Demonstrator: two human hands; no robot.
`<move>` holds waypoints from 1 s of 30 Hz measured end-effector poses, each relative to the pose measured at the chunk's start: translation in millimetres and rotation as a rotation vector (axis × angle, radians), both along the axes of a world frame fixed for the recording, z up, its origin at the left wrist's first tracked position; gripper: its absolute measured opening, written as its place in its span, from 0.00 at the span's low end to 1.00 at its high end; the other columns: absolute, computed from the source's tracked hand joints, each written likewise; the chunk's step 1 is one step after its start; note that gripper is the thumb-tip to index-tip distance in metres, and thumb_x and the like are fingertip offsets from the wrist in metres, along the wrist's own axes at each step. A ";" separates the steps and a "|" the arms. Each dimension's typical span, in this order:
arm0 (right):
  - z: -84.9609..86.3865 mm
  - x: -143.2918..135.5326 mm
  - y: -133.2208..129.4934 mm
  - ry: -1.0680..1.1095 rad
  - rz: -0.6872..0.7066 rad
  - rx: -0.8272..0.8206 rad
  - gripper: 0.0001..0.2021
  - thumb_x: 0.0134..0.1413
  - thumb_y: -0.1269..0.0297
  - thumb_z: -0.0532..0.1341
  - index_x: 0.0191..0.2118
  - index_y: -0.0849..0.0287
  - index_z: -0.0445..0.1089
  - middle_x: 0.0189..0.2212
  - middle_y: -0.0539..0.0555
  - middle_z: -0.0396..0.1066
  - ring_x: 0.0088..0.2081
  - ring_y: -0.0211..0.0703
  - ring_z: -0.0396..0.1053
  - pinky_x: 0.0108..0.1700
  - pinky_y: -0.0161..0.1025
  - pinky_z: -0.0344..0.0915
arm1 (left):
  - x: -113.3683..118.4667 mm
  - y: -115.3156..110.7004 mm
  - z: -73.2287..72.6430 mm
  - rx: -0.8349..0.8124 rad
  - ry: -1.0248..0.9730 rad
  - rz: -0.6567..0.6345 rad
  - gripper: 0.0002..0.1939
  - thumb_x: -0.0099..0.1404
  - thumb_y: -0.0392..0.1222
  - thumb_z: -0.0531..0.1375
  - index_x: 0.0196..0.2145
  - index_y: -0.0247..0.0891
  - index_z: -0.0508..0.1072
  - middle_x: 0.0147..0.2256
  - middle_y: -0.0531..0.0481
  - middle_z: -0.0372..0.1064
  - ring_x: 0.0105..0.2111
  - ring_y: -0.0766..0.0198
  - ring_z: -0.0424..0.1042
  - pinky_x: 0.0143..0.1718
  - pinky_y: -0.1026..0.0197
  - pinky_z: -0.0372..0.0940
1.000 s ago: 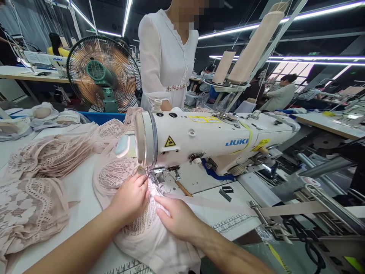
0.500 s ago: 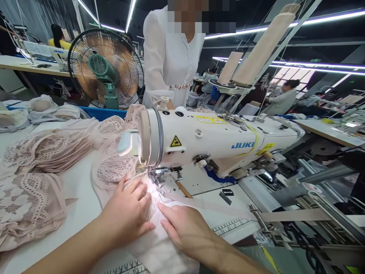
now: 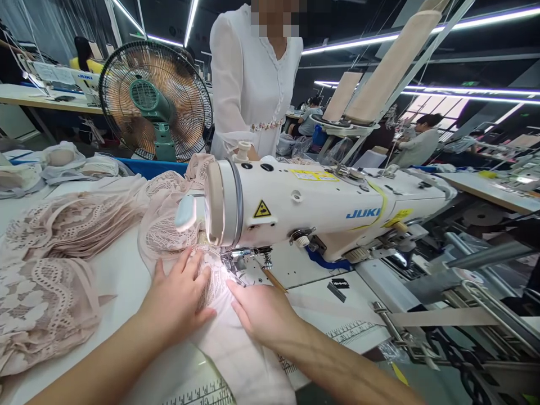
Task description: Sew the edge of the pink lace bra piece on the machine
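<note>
A pale pink lace garment (image 3: 236, 354) lies under the needle area of a white sewing machine (image 3: 270, 197) and hangs toward me. My left hand (image 3: 175, 301) rests on the lace left of the presser foot (image 3: 236, 259), fingers spread. Just below the foot, my right hand (image 3: 261, 312) lies on the fabric's right side, its index finger stretched forward and the thumb apart beneath it. Neither hand is wrapped round the cloth. The fingertips are close to the lit needle area, and the needle itself cannot be made out.
Stacked lace pieces (image 3: 76, 219) lie on the left of the table. A razor blade (image 3: 340, 283) sits right of the machine foot. Behind stand a fan (image 3: 156, 101) and a person in a white blouse (image 3: 257, 84). A metal strip guide (image 3: 388, 320) is at the right.
The garment has shifted toward the needle and flattened. My left hand has moved slightly left with fingers more spread. My right hand has moved a little up and left, nearer the foot.
</note>
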State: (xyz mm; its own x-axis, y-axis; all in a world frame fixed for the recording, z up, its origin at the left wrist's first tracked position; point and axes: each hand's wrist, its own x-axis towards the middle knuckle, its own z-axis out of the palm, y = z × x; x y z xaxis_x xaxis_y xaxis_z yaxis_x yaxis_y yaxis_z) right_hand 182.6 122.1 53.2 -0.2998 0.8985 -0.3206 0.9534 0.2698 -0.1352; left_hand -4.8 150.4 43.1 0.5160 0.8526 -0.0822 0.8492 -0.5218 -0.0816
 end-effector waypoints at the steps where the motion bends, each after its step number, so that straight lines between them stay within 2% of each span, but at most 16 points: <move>1: 0.7 -1.8 1.3 -0.017 0.000 0.002 0.24 0.67 0.63 0.52 0.67 0.55 0.61 0.37 0.60 0.79 0.37 0.56 0.76 0.30 0.42 0.59 | 0.1 1.8 1.7 -0.023 0.007 0.035 0.32 0.63 0.47 0.64 0.62 0.34 0.68 0.68 0.28 0.49 0.68 0.29 0.47 0.55 0.17 0.53; 4: 1.8 -5.9 3.2 -0.067 0.004 0.013 0.24 0.67 0.64 0.51 0.67 0.55 0.60 0.34 0.59 0.79 0.33 0.56 0.76 0.28 0.42 0.58 | -0.3 8.5 5.4 -0.092 -0.002 0.152 0.35 0.63 0.49 0.64 0.65 0.36 0.64 0.70 0.28 0.43 0.69 0.30 0.44 0.55 0.24 0.60; 7: -0.8 -7.3 3.6 -0.103 0.009 0.007 0.27 0.65 0.66 0.54 0.69 0.55 0.56 0.33 0.60 0.79 0.33 0.55 0.76 0.26 0.41 0.57 | -4.3 17.6 5.5 -0.138 -0.073 0.216 0.37 0.64 0.49 0.63 0.68 0.38 0.59 0.71 0.27 0.40 0.68 0.31 0.48 0.55 0.32 0.65; 11: -8.2 -5.8 3.3 -0.076 0.021 0.024 0.28 0.62 0.68 0.55 0.67 0.54 0.60 0.32 0.59 0.78 0.32 0.55 0.76 0.24 0.41 0.53 | -14.6 32.7 0.1 -0.128 -0.198 0.178 0.38 0.61 0.46 0.66 0.66 0.39 0.62 0.67 0.29 0.51 0.64 0.35 0.58 0.57 0.40 0.65; 15: -7.8 -5.1 0.5 -0.074 0.036 0.012 0.26 0.61 0.68 0.56 0.65 0.53 0.62 0.33 0.58 0.77 0.32 0.54 0.75 0.23 0.41 0.47 | -24.9 47.2 -7.6 -0.105 -0.275 0.104 0.36 0.58 0.48 0.67 0.63 0.40 0.67 0.59 0.33 0.62 0.56 0.37 0.68 0.50 0.46 0.70; 20: -2.2 -3.2 -6.5 -0.076 0.034 0.017 0.18 0.65 0.66 0.53 0.57 0.53 0.68 0.34 0.57 0.76 0.33 0.51 0.74 0.23 0.41 0.43 | -33.0 59.1 -16.3 -0.061 -0.375 0.058 0.29 0.59 0.51 0.64 0.57 0.42 0.72 0.53 0.38 0.66 0.48 0.44 0.72 0.45 0.49 0.71; 23: -3.5 -0.1 -10.1 -0.058 0.045 0.030 0.19 0.67 0.65 0.51 0.60 0.52 0.66 0.37 0.57 0.75 0.35 0.51 0.74 0.25 0.42 0.44 | -34.9 62.5 -18.7 -0.036 -0.417 0.053 0.25 0.60 0.52 0.63 0.54 0.43 0.73 0.54 0.39 0.66 0.48 0.45 0.71 0.44 0.50 0.71; 27: -8.6 4.4 -13.1 -0.042 0.049 0.018 0.22 0.67 0.64 0.50 0.64 0.51 0.63 0.41 0.58 0.74 0.39 0.52 0.73 0.28 0.42 0.49 | -34.8 65.0 -18.5 -0.041 -0.426 0.118 0.21 0.62 0.50 0.61 0.49 0.38 0.74 0.56 0.35 0.62 0.49 0.43 0.70 0.44 0.48 0.71; 30: -15.9 8.1 -16.8 -0.018 0.061 0.026 0.23 0.67 0.63 0.49 0.64 0.51 0.63 0.40 0.58 0.74 0.38 0.53 0.72 0.28 0.43 0.49 | -33.4 66.7 -18.0 0.015 -0.418 0.132 0.18 0.63 0.49 0.60 0.48 0.37 0.74 0.55 0.34 0.63 0.48 0.43 0.71 0.43 0.46 0.72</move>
